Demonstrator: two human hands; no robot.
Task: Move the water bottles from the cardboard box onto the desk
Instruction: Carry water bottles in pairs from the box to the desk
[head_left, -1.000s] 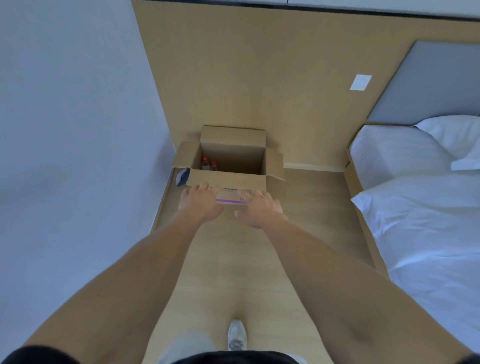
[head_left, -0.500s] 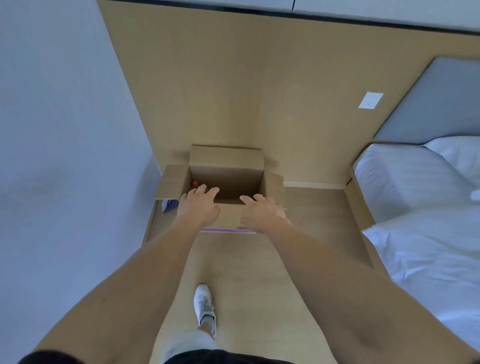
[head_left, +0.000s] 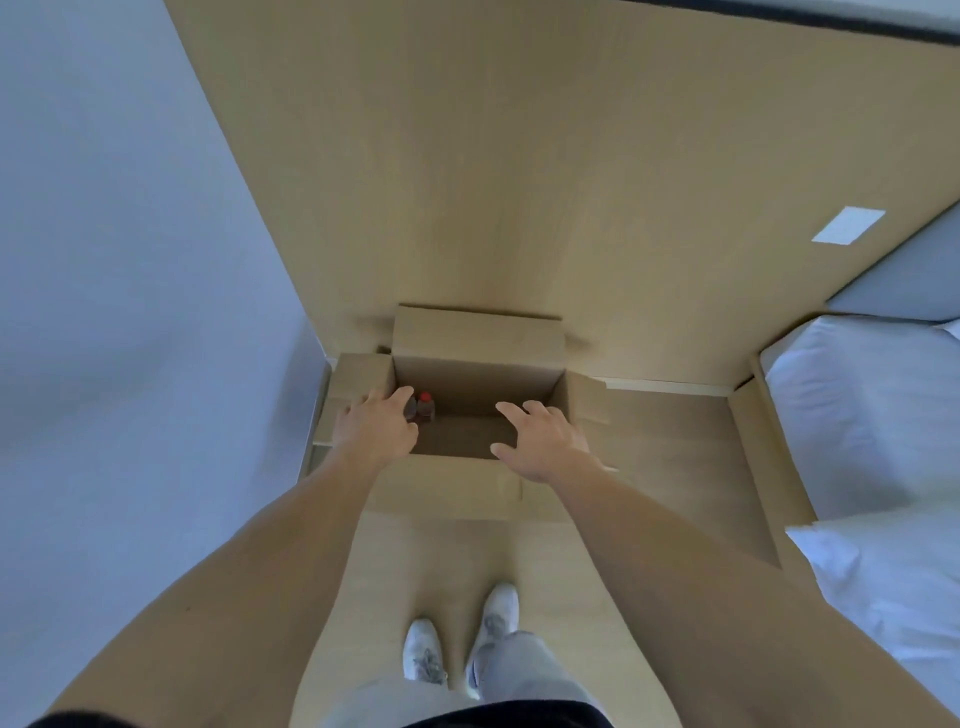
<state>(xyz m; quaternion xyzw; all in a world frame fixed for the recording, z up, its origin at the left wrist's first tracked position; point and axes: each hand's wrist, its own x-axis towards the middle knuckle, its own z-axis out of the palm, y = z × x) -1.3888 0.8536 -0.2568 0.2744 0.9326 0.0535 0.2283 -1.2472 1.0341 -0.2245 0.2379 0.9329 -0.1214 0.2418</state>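
An open cardboard box (head_left: 478, 338) stands on the wooden floor against the wood-panelled wall, its flaps spread out. Two small bottles (head_left: 423, 406) with dark tops, one cap red, stand in its left near corner. My left hand (head_left: 376, 426) reaches over the box's left edge with straight fingers, its fingertips right beside the bottles; contact is unclear. My right hand (head_left: 540, 439) hovers with spread fingers over the right part of the box opening, holding nothing. No desk is in view.
A bed with white bedding (head_left: 862, 415) and a wooden frame lies on the right. A grey-white wall (head_left: 130, 312) closes the left side. My two white shoes (head_left: 462, 644) stand on the floor just before the box.
I have stepped closer, so the box looks larger and sits under my hands. Both hands moved forward from the front flap to over the opening, the left one reaching the bottles.
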